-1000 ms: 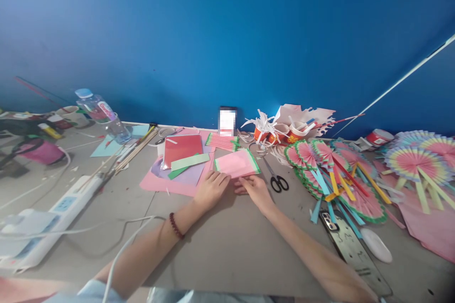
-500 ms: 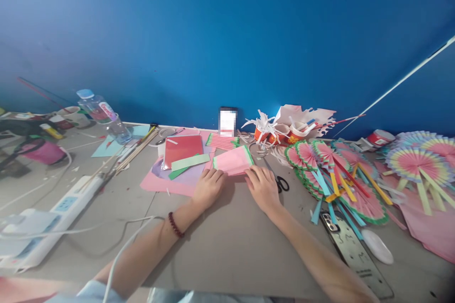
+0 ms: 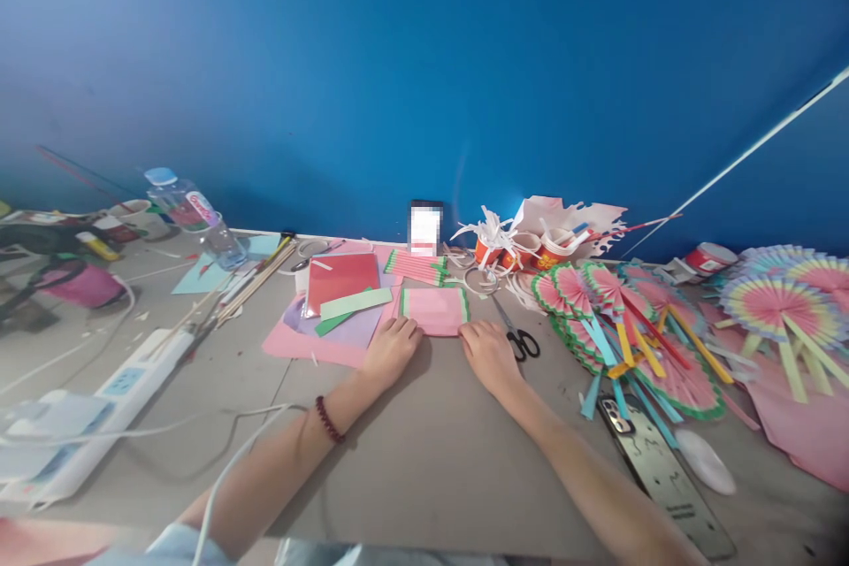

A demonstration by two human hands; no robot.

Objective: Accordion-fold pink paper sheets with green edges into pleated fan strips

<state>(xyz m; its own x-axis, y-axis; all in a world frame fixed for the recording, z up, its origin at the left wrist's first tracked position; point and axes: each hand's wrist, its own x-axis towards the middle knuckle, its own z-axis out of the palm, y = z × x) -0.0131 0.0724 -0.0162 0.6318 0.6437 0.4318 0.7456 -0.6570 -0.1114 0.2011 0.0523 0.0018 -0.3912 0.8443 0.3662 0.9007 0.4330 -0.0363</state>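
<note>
A pink paper sheet with green edges (image 3: pixel 435 310) lies flat on the grey table (image 3: pixel 424 451). My left hand (image 3: pixel 391 351) presses its near left corner with curled fingers. My right hand (image 3: pixel 489 354) rests at its near right corner, fingers bent down onto the paper's edge. Both hands pinch the near edge of the sheet. A beaded bracelet sits on my left wrist.
Black scissors (image 3: pixel 517 336) lie just right of my right hand. Several pleated paper fans (image 3: pixel 623 327) are piled at the right, with a phone (image 3: pixel 660 469) near them. Red card and pink sheets (image 3: pixel 338 292), sticks, a water bottle (image 3: pixel 189 212) and a power strip (image 3: pixel 112 389) are at the left.
The pink sheet was lifted and tilted earlier; it now lies flat on the table. My right hand moved from under the sheet to its near right corner.
</note>
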